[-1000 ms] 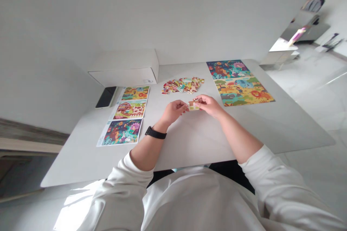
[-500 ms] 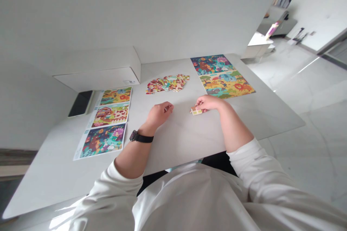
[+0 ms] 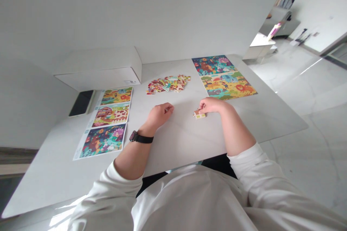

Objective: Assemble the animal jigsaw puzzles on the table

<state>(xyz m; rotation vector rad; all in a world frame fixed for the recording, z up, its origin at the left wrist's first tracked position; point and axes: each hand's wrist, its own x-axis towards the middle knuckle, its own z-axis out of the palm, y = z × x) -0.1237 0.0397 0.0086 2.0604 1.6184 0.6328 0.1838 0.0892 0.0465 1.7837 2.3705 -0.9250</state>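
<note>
My right hand pinches a jigsaw puzzle piece at its upper right, with thumb and fingers pressed together. The piece shows brown, yellow-green and white and is at the tabletop in front of me. To its left my left hand, a black watch on the wrist, rests on the table with its fingers curled together. Whatever those fingers may hold is hidden. Beyond both hands lies a heap of loose jigsaw pieces, mostly red, green and cream.
Picture sheets in a strip lie on the left, beside a dark phone. A white box stands behind them against the wall. Two flat animal pictures, night and savanna scenes, lie at the right back of the table.
My right hand has shifted slightly to the right with the jigsaw piece, its fingers now higher on the piece's edge. The left hand stays nearly still, and the view has moved a little.
</note>
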